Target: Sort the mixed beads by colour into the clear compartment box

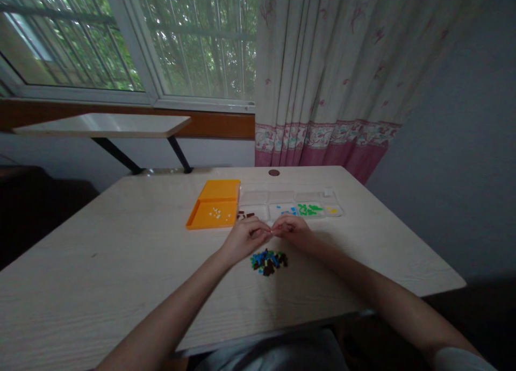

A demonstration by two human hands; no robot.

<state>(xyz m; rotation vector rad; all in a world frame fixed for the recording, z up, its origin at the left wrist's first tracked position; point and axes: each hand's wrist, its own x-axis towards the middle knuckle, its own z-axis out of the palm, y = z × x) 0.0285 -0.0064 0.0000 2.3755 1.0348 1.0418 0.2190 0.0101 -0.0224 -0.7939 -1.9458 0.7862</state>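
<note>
Blue, brown and green pieces (269,261) lie heaped on the surface (121,242) between the forearms, probably for short reach; from afar I see the left hand (246,235) and right hand (294,230) meeting fingertip to fingertip, but cannot tell whether the fingers grasp anything. Beyond, the orange case (220,191) holds whitish bits (217,213); adjoining it, the clear compartmented tray (256,211) holds brown, blue, green and yellow pieces (309,208), seemingly apart by colour.

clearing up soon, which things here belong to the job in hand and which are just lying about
Likely part of the job:
pile of mixed pieces
clear tray with green pieces and others
orange tray with pale pieces

Apparently just nearby:
dark disc near the desk's far edge
raised shelf
curtain
</note>
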